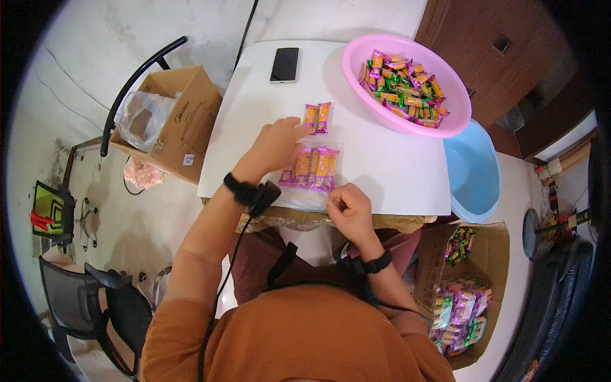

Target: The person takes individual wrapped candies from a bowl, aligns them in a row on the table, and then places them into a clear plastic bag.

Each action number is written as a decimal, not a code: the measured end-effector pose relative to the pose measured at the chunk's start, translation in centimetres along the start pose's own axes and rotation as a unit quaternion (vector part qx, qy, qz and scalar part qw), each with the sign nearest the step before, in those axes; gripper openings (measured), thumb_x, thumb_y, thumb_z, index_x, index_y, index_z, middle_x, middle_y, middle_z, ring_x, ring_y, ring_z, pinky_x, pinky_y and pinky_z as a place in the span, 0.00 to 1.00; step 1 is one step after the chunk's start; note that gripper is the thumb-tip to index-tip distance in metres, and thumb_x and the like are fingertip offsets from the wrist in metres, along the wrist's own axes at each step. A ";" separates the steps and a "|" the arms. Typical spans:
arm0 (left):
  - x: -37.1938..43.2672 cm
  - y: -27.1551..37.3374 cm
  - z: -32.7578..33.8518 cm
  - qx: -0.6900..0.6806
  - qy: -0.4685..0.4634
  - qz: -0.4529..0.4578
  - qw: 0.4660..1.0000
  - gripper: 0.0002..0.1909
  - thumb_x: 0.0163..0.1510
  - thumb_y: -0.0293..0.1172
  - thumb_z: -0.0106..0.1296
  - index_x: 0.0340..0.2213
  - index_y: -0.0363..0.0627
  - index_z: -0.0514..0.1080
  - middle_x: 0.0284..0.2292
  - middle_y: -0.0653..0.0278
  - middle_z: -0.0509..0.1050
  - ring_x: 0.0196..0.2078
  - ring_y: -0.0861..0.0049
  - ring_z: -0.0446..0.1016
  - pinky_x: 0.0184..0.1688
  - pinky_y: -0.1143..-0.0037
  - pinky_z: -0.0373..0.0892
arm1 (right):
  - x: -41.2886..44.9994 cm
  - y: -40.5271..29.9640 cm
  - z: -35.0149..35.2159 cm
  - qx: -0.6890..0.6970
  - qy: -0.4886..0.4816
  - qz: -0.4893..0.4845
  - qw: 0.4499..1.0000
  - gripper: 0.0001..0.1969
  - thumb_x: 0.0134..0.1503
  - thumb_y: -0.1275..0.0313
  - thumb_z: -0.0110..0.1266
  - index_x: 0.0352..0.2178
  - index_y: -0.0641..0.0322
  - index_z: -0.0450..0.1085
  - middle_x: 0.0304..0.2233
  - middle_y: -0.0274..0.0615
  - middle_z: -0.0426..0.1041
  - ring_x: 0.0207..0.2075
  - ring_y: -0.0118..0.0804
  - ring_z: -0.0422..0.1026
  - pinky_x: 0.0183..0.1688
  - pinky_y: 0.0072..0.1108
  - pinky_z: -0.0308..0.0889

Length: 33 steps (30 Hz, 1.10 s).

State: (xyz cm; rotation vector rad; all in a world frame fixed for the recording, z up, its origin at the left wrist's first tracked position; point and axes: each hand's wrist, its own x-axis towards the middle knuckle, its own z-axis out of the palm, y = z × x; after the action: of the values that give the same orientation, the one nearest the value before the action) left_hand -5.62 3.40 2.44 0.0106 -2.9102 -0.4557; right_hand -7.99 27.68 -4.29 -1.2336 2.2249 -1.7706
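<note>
A clear plastic bag (309, 167) holding several purple-and-orange snack packets lies flat on the white tabletop in front of me. My right hand (352, 211) has its fingers curled on the bag's near right corner and pinches the film there. Over the bag's far left side is my left hand (281, 143), its fingers stretched forward and holding nothing that I can see. Its fingertips reach the lower left edge of two loose snack packets (323, 117), which lie side by side just beyond the bag; whether they touch is hard to tell. The left hand hides part of the bag.
A pink basin (351, 64) full of wrapped snacks stands at the table's far right, above a blue tub (477, 167). A smartphone (284, 65) lies at the back. Left is a cardboard box (200, 129) with plastic film; lower right, another carton (496, 267) holds packed bags.
</note>
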 end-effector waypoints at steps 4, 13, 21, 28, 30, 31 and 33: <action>3.0 -2.6 2.5 0.004 -0.036 -0.006 0.999 0.20 0.49 0.27 0.51 0.46 0.50 0.73 0.44 0.44 0.73 0.46 0.48 0.72 0.49 0.60 0.68 | -0.2 0.4 0.0 0.008 -0.018 0.014 1.000 0.06 0.44 0.80 0.59 0.26 0.62 0.70 0.22 0.40 0.66 0.22 0.34 0.67 0.25 0.23 0.63; 0.3 -3.5 1.3 -0.002 0.077 -0.010 0.997 0.08 0.49 0.26 0.51 0.33 0.45 0.73 0.30 0.53 0.73 0.36 0.54 0.73 0.37 0.61 0.69 | -0.2 0.3 0.0 -0.007 -0.017 0.013 1.000 0.10 0.42 0.80 0.61 0.28 0.63 0.70 0.23 0.40 0.66 0.23 0.35 0.68 0.25 0.23 0.63; -13.0 2.9 -4.6 -0.056 0.092 -0.018 0.994 0.09 0.49 0.25 0.55 0.35 0.48 0.74 0.32 0.55 0.73 0.35 0.56 0.73 0.36 0.63 0.70 | -0.1 -1.0 0.6 -0.049 0.025 -0.022 0.998 0.08 0.45 0.76 0.63 0.29 0.61 0.73 0.30 0.40 0.70 0.26 0.37 0.71 0.27 0.24 0.67; -17.3 7.2 -2.4 -0.164 0.019 0.035 0.986 0.10 0.48 0.26 0.57 0.35 0.49 0.73 0.35 0.57 0.75 0.37 0.57 0.74 0.36 0.64 0.71 | 0.5 -2.6 1.0 -0.117 0.032 -0.062 0.991 0.06 0.47 0.73 0.64 0.25 0.60 0.73 0.26 0.39 0.71 0.25 0.39 0.72 0.27 0.25 0.68; -16.5 7.9 -1.5 -0.148 0.027 0.047 0.988 0.10 0.48 0.27 0.57 0.35 0.49 0.73 0.33 0.58 0.75 0.35 0.58 0.75 0.34 0.64 0.71 | 0.6 -2.7 1.1 -0.119 0.034 -0.059 0.991 0.06 0.47 0.73 0.64 0.25 0.60 0.73 0.26 0.39 0.70 0.25 0.40 0.72 0.26 0.26 0.67; -16.1 7.9 -1.3 -0.148 0.028 0.048 0.987 0.10 0.48 0.27 0.57 0.35 0.49 0.73 0.33 0.58 0.75 0.35 0.58 0.75 0.34 0.64 0.71 | 0.6 -2.8 1.1 -0.120 0.037 -0.056 0.990 0.06 0.48 0.72 0.64 0.25 0.60 0.73 0.25 0.40 0.70 0.24 0.40 0.72 0.26 0.26 0.67; -15.2 7.8 -0.8 -0.113 0.007 0.005 0.994 0.12 0.50 0.27 0.56 0.39 0.48 0.74 0.36 0.55 0.75 0.38 0.56 0.75 0.39 0.65 0.72 | 0.6 -2.7 1.1 -0.127 0.036 -0.053 0.990 0.06 0.48 0.72 0.64 0.24 0.60 0.73 0.25 0.39 0.70 0.24 0.40 0.72 0.26 0.26 0.67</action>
State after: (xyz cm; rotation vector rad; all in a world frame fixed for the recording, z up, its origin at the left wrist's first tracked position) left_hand 9.63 11.10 2.63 -0.0339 -2.8268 -0.7756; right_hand -6.40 26.33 -2.12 -1.3758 2.5363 -1.6283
